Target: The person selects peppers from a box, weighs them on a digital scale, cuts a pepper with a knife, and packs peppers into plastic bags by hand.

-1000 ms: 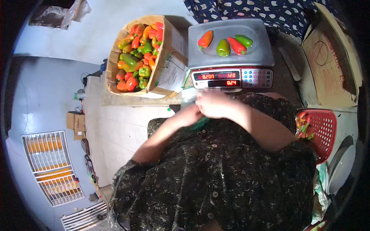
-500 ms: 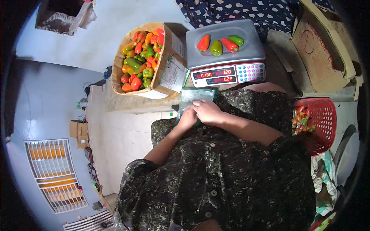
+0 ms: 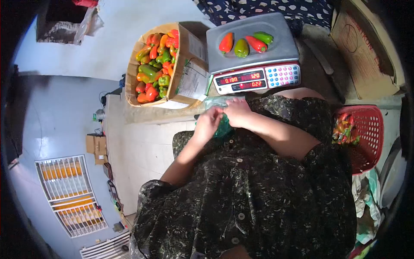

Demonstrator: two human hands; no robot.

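My left hand (image 3: 208, 122) and my right hand (image 3: 236, 112) meet over my lap, fingers closed on a thin clear and green plastic bag (image 3: 222, 128). Just beyond them stands a digital scale (image 3: 258, 79) with lit red numbers. Several peppers lie on its metal pan (image 3: 276, 58): an orange-red pepper (image 3: 226, 43), a green pepper (image 3: 242, 48), a red pepper (image 3: 256, 44) and another green pepper (image 3: 263, 37). Left of the scale, a cardboard box (image 3: 176, 83) holds many red, orange and green peppers.
A red perforated basket (image 3: 371, 134) with small peppers is at the right. Behind it leans an open cardboard carton (image 3: 366, 56). A patterned dark cloth (image 3: 267, 11) hangs beyond the scale. Plastic sacks (image 3: 366, 203) lie at the lower right.
My hands have shifted from being clasped together to slightly apart at the bag, with the fingertips near each other. The scale's reading went from 0.24 to 0.22. The camera view has shifted a little.
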